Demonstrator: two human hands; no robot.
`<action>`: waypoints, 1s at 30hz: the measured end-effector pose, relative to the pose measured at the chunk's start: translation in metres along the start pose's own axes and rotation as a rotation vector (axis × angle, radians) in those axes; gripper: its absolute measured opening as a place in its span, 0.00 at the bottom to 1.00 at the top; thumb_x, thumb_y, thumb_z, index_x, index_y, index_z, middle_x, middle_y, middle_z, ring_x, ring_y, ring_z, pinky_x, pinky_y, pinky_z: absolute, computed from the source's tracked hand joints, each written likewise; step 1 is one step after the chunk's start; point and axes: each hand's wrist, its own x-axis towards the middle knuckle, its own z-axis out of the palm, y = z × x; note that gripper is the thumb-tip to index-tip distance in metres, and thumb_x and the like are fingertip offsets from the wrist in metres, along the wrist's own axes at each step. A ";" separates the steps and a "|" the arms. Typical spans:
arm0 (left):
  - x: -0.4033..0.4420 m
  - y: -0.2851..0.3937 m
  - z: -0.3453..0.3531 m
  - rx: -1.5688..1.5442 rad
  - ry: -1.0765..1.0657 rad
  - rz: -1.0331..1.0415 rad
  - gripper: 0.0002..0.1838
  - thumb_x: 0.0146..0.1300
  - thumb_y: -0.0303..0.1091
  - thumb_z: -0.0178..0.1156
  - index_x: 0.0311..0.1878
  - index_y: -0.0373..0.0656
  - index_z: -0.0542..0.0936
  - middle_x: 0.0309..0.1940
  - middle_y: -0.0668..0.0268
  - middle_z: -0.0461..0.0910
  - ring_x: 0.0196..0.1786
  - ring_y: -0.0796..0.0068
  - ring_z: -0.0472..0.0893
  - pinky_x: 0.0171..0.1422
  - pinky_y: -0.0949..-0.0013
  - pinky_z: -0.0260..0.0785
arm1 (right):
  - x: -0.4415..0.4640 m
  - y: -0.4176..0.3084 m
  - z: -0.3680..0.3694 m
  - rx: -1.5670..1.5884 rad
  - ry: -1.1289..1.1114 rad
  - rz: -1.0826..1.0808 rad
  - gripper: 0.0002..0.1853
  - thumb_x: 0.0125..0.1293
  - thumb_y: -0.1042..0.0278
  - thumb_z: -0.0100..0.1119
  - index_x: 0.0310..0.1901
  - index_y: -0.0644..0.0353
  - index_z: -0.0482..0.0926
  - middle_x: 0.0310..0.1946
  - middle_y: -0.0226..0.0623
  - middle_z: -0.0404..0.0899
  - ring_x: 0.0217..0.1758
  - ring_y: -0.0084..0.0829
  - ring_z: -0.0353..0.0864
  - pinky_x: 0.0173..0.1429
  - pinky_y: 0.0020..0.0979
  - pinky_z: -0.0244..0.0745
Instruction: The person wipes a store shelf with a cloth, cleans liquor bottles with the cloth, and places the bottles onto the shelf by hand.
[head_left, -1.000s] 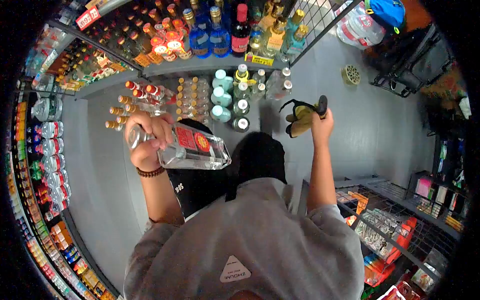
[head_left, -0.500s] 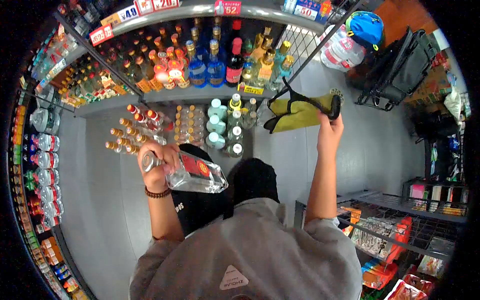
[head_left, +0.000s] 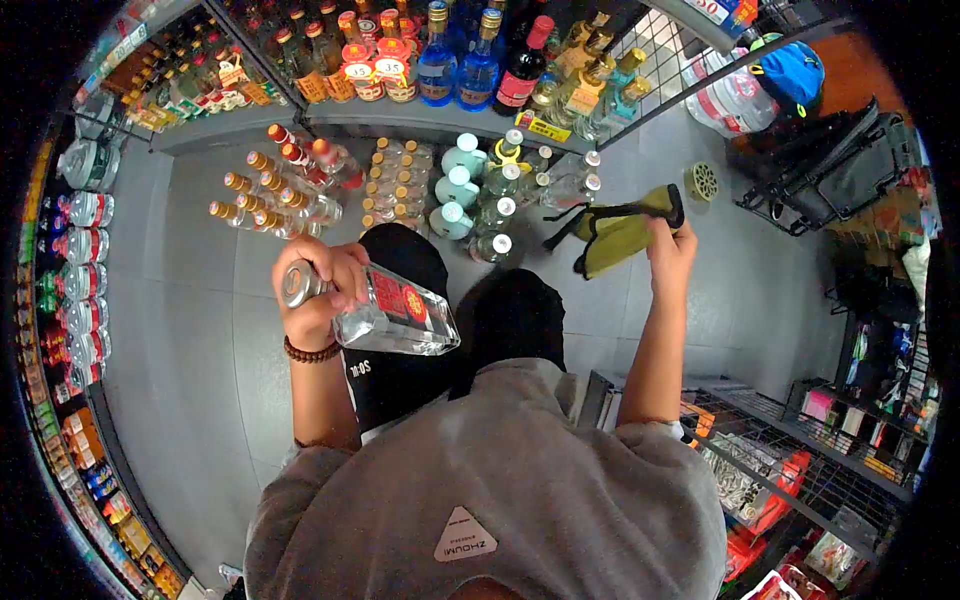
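Gripping the neck of a clear bottle [head_left: 400, 315], my left hand [head_left: 320, 290] is closed just below the metal cap; the bottle tilts over the left knee [head_left: 405, 250], base toward the right knee. My right hand [head_left: 672, 255] pinches one end of an olive cloth item [head_left: 615, 245], black-trimmed and strapped, above the floor [head_left: 180, 320]. On the floor, near the front edge of the shelf [head_left: 400, 120], small gold-capped bottles [head_left: 400, 190] stand left of pale teal bottles [head_left: 457, 188], with white-capped bottles [head_left: 497, 212] to their right. I judge the step in hand to be a two-handed hold, bottle and cloth well apart; bringing them together would call for a firm neck grip and loose straps guided clear of the standing bottles.
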 end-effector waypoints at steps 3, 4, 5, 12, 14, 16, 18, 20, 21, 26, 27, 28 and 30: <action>-0.001 -0.002 -0.001 0.013 0.021 -0.004 0.14 0.34 0.26 0.57 0.25 0.44 0.63 0.09 0.67 0.66 0.14 0.72 0.70 0.40 0.63 0.62 | 0.002 0.011 -0.001 -0.045 0.038 0.074 0.04 0.52 0.71 0.53 0.28 0.61 0.74 0.15 0.23 0.67 0.15 0.15 0.60 0.18 0.19 0.54; -0.002 -0.002 -0.002 0.011 0.019 -0.005 0.14 0.34 0.26 0.57 0.25 0.44 0.63 0.09 0.67 0.66 0.14 0.72 0.70 0.40 0.63 0.62 | 0.001 0.013 0.002 -0.024 0.046 0.127 0.04 0.52 0.71 0.53 0.28 0.61 0.74 0.15 0.24 0.66 0.15 0.16 0.61 0.18 0.20 0.54; -0.002 -0.003 -0.002 0.002 0.022 -0.012 0.14 0.34 0.26 0.56 0.25 0.45 0.63 0.09 0.67 0.66 0.14 0.72 0.70 0.40 0.63 0.61 | 0.000 0.014 0.003 -0.001 0.057 0.179 0.04 0.52 0.70 0.52 0.28 0.61 0.74 0.15 0.25 0.66 0.15 0.17 0.61 0.17 0.21 0.55; -0.002 -0.005 -0.002 -0.005 0.033 -0.020 0.14 0.34 0.26 0.56 0.25 0.45 0.63 0.09 0.68 0.66 0.14 0.73 0.69 0.40 0.64 0.61 | 0.058 0.015 0.024 -0.099 0.085 -0.029 0.07 0.51 0.67 0.54 0.28 0.63 0.74 0.18 0.27 0.71 0.19 0.20 0.66 0.21 0.25 0.60; -0.001 -0.003 -0.001 -0.005 0.041 -0.025 0.13 0.34 0.26 0.56 0.25 0.45 0.63 0.09 0.67 0.66 0.14 0.74 0.69 0.40 0.64 0.61 | 0.085 0.020 0.033 -0.175 0.093 -0.067 0.09 0.51 0.67 0.54 0.29 0.64 0.74 0.19 0.28 0.71 0.19 0.22 0.68 0.21 0.26 0.61; 0.000 0.000 0.002 0.037 0.041 -0.033 0.13 0.34 0.26 0.56 0.25 0.45 0.63 0.09 0.68 0.66 0.14 0.74 0.69 0.40 0.63 0.61 | 0.109 0.035 0.043 -0.312 0.011 -0.037 0.11 0.50 0.66 0.55 0.31 0.65 0.75 0.19 0.31 0.73 0.21 0.25 0.71 0.24 0.29 0.64; -0.001 -0.002 0.000 0.045 0.038 -0.030 0.13 0.34 0.26 0.56 0.25 0.45 0.63 0.09 0.68 0.66 0.13 0.74 0.69 0.40 0.64 0.61 | 0.128 0.066 0.050 -0.397 -0.059 0.033 0.12 0.49 0.67 0.56 0.34 0.65 0.75 0.20 0.33 0.73 0.23 0.26 0.72 0.26 0.29 0.65; 0.000 -0.005 -0.002 0.063 0.038 -0.030 0.13 0.34 0.26 0.55 0.25 0.45 0.62 0.09 0.68 0.66 0.13 0.73 0.69 0.40 0.63 0.61 | 0.143 0.108 0.056 -0.484 -0.134 0.103 0.14 0.48 0.68 0.58 0.38 0.65 0.75 0.21 0.35 0.74 0.25 0.27 0.73 0.28 0.28 0.67; 0.001 -0.004 0.000 0.066 0.039 -0.029 0.13 0.34 0.26 0.55 0.25 0.45 0.62 0.09 0.68 0.66 0.13 0.73 0.69 0.40 0.63 0.61 | 0.149 0.132 0.059 -0.410 -0.091 0.089 0.17 0.48 0.69 0.58 0.41 0.65 0.74 0.23 0.37 0.74 0.26 0.28 0.74 0.29 0.28 0.68; 0.007 -0.004 0.004 0.049 0.047 -0.022 0.12 0.34 0.25 0.54 0.25 0.44 0.62 0.09 0.68 0.66 0.13 0.72 0.69 0.41 0.64 0.61 | 0.145 0.149 0.066 -0.461 -0.084 -0.085 0.24 0.47 0.71 0.60 0.49 0.64 0.70 0.31 0.39 0.76 0.29 0.29 0.77 0.31 0.29 0.71; 0.008 -0.005 0.004 0.057 0.060 -0.030 0.12 0.34 0.25 0.54 0.25 0.44 0.62 0.09 0.68 0.66 0.13 0.72 0.69 0.41 0.64 0.61 | 0.146 0.147 0.064 -0.565 -0.041 -0.219 0.23 0.48 0.72 0.59 0.49 0.63 0.70 0.34 0.38 0.76 0.30 0.28 0.77 0.32 0.30 0.71; 0.012 -0.005 0.002 0.013 0.036 -0.022 0.12 0.34 0.25 0.53 0.25 0.44 0.62 0.09 0.67 0.66 0.14 0.72 0.68 0.41 0.64 0.61 | 0.147 0.145 0.063 -0.664 0.000 -0.354 0.22 0.49 0.72 0.59 0.49 0.62 0.70 0.36 0.38 0.76 0.32 0.27 0.77 0.33 0.30 0.72; 0.019 -0.006 0.001 -0.018 0.032 -0.028 0.12 0.34 0.26 0.53 0.25 0.44 0.62 0.09 0.67 0.66 0.14 0.72 0.68 0.42 0.64 0.61 | 0.144 0.127 0.055 -0.527 -0.127 -0.271 0.21 0.50 0.73 0.58 0.49 0.62 0.70 0.37 0.37 0.76 0.35 0.26 0.77 0.36 0.29 0.71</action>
